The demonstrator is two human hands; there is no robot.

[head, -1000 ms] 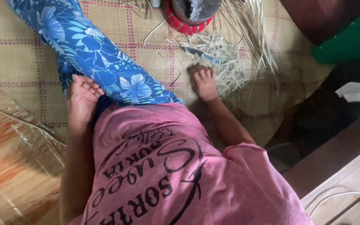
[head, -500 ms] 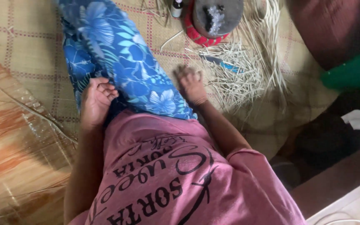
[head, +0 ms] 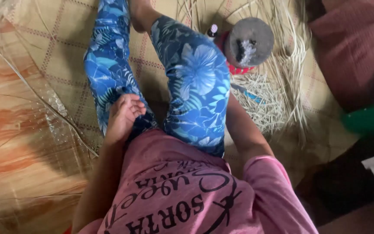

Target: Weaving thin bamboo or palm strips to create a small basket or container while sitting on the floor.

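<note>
I look down on my pink printed shirt (head: 182,195) and my legs in blue flowered trousers (head: 195,82). My left hand (head: 124,115) rests on the left trouser leg, fingers loosely bent and holding nothing. On the other side my right forearm (head: 243,130) runs down behind the raised right knee, which hides the hand. Past that knee lies a pile of pale straw strips (head: 269,99) on the woven mat (head: 53,56).
A round grey object on a red base (head: 249,43) stands beyond the knee, with a small bottle (head: 213,30) beside it. Dark red cloth (head: 351,47) and a green thing (head: 369,119) lie at the right. Loose strips trail over the orange-patterned floor (head: 18,130) at left.
My right knee has come up into the middle of the view. My right hand, earlier flat on the mat by the straw, is now hidden behind the knee. My left hand stays on the leg.
</note>
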